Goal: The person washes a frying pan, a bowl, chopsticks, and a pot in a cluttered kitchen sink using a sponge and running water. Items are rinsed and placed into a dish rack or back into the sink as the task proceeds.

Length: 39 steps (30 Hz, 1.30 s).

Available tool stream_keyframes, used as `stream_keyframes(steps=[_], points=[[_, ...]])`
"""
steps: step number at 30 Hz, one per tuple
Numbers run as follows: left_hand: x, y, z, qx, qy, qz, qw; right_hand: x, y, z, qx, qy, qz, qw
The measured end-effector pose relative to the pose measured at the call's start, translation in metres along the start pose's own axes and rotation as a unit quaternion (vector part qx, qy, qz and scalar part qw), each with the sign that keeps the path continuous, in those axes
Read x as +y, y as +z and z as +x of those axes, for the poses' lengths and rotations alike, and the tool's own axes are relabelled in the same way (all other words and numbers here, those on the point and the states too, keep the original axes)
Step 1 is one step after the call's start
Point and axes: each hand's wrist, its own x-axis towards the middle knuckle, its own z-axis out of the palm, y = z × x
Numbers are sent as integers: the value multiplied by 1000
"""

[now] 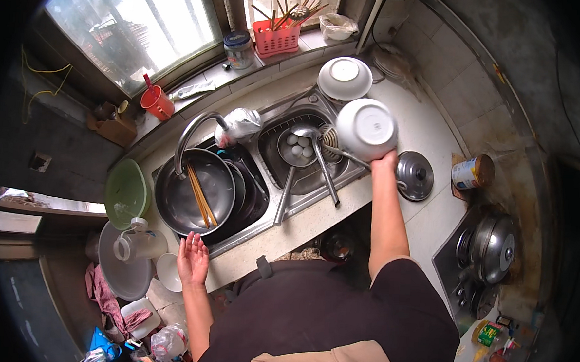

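Observation:
My right hand (pixel 385 161) grips the rim of an upturned white bowl (pixel 366 128) over the counter at the right of the sink. Behind it sits a second upturned white bowl (pixel 345 78). Palm up and empty, my left hand (pixel 193 260) is beside a metal wok (pixel 173 199) in the left basin, its fingers apart. Wooden chopsticks (pixel 201 198) lie in the wok. The right basin (pixel 314 180) holds a long-handled pan (pixel 283 200) with several white eggs (pixel 297 151), a metal ladle (pixel 324 165) and a spiral-headed utensil (pixel 330 135).
A curved faucet (pixel 189 131) arches over the wok. Pot lid (pixel 414 175) and lidded pot (pixel 494 248) stand at right, the pot on the stove (pixel 455 258). Green basin (pixel 127 192), plastic jug (pixel 141 244) and white bowl (pixel 169 272) crowd the left. A red chopstick basket (pixel 277 38) is on the sill.

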Motion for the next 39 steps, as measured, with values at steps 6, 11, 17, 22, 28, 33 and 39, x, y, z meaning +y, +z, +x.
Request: stream_keyframes(steps=[6, 11, 17, 22, 28, 33, 39], points=[[-7, 6, 11, -11, -6, -7, 1000, -28, -18, 76, 16, -59, 56, 997], [-10, 14, 6, 14, 0, -14, 1000, -23, -27, 96, 32, -36, 37, 998], [-8, 15, 3, -1, 8, -32, 999, -13, -39, 123, 43, -6, -13, 999], [-7, 16, -6, 17, 25, -28, 999, -6, -27, 138, 50, 10, -66, 997], [-7, 15, -13, 34, 36, -38, 998, 0, -34, 147, 83, 16, -116, 990], [-10, 13, -12, 42, 37, -56, 997, -6, -62, 141, 165, 17, -195, 967], [-13, 4, 3, 14, 26, -86, 996, -41, -74, 141, 198, -13, -317, 927]])
